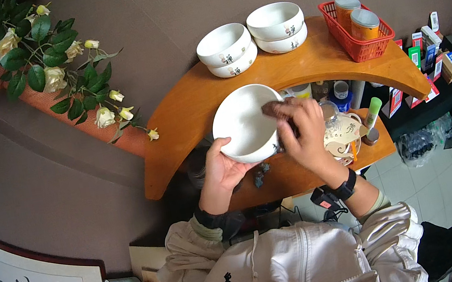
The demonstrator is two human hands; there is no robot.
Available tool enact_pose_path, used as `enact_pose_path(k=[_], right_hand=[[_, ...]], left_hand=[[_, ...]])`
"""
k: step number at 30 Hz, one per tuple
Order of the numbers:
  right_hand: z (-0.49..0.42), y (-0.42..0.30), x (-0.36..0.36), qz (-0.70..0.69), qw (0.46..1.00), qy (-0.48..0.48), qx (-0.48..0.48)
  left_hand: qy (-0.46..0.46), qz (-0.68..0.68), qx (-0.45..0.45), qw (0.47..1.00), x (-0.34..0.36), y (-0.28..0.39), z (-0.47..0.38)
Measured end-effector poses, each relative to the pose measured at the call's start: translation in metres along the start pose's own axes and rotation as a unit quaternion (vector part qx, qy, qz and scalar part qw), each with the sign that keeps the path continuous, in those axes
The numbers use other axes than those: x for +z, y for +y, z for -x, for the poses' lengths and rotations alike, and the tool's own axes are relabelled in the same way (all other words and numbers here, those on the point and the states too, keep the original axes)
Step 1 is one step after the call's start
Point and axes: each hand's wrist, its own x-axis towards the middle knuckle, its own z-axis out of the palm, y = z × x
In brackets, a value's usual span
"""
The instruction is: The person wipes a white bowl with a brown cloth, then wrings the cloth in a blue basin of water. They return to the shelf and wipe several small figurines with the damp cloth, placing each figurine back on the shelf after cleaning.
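My left hand point(223, 171) supports a white ceramic bowl point(245, 121) from below, its thumb resting on the rim. The bowl tilts so that its inside faces me; it looks bare within, and part of a dark mark shows on its outer wall. A brown cloth point(273, 109) is bunched in my right hand point(305, 131), blurred, at the bowl's right rim. My right fingers hide much of the cloth. Beyond the bowl, two stacks of similar white bowls stand on a curved wooden shelf, a left stack point(224, 46) and a right stack point(276, 22), each two high.
A red plastic basket point(361, 47) with two orange canisters stands on the curved wooden shelf point(176, 118). Below are a lower wooden surface point(384, 148), a green-capped tube point(372, 110) and small items. Artificial white roses point(54, 78) hang at left; boxed goods point(431, 46) crowd the right.
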Motion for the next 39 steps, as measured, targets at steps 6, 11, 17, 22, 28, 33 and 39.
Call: enact_pose_path(k=[6,11,17,22,28,33,39], right_hand=[[0.027,-0.021,0.011,0.1,0.984,-0.012,-0.146],[0.05,-0.012,0.022,0.119,0.954,-0.016,-0.276],[0.073,0.025,0.029,0.108,0.971,-0.177,-0.116],[0.055,0.053,0.011,-0.065,0.94,-0.226,0.249],[-0.009,0.051,-0.017,-0.523,0.592,-0.288,0.541],[-0.016,0.033,-0.011,-0.48,0.659,-0.317,0.485],[-0.004,0.04,-0.007,-0.526,0.622,-0.292,0.501]], left_hand=[[0.014,-0.019,0.001,1.0,0.003,-0.001,-0.003],[0.043,-0.011,0.034,0.998,0.0,-0.003,-0.005],[0.09,0.027,0.022,0.995,0.01,0.008,0.007],[0.062,0.021,0.031,0.997,0.018,0.018,0.011],[0.048,-0.059,0.014,0.997,0.015,0.02,0.001],[0.024,-0.102,-0.013,0.994,0.001,0.018,-0.007],[0.034,-0.176,0.005,0.984,-0.009,0.023,-0.014]])
